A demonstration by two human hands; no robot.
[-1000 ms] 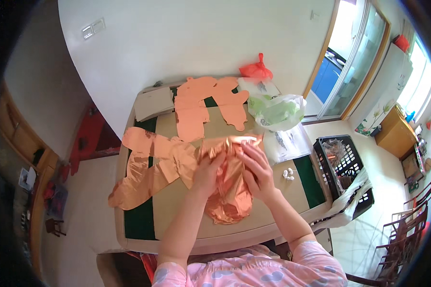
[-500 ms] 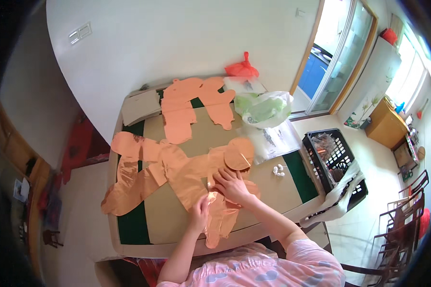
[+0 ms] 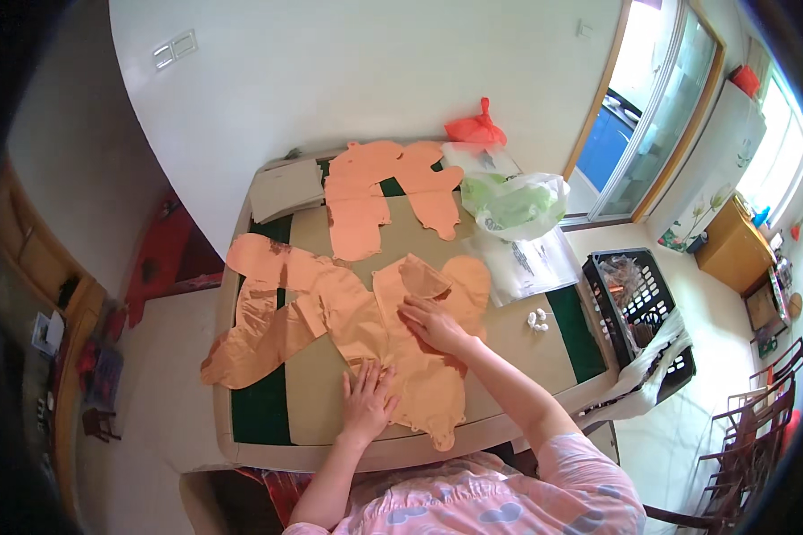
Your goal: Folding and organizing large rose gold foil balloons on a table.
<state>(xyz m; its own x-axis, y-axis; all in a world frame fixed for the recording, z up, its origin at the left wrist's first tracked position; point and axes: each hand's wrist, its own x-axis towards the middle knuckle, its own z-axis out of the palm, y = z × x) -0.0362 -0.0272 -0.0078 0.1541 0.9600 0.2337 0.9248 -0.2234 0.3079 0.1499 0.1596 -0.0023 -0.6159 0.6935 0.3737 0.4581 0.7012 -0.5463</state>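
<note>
Both hands flat, fingers spread: left hand (image 3: 366,399) and right hand (image 3: 433,323) press the thin orange foil cut-out (image 3: 419,357) onto the table (image 3: 526,357). Likely light, limp, slippery, creases easily; lift by edges.

- foil cutout (image 3: 415,357): thin, shiny copper-orange, lightly creased
- table (image 3: 330,392): matt tan board over dark green cloth
- bag (image 3: 513,203): glossy translucent plastic
- crate (image 3: 638,303): black plastic

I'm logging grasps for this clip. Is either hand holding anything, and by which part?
Nothing is gripped. Both the left hand and right hand lie flat, palms down, on the orange foil balloon.
</note>
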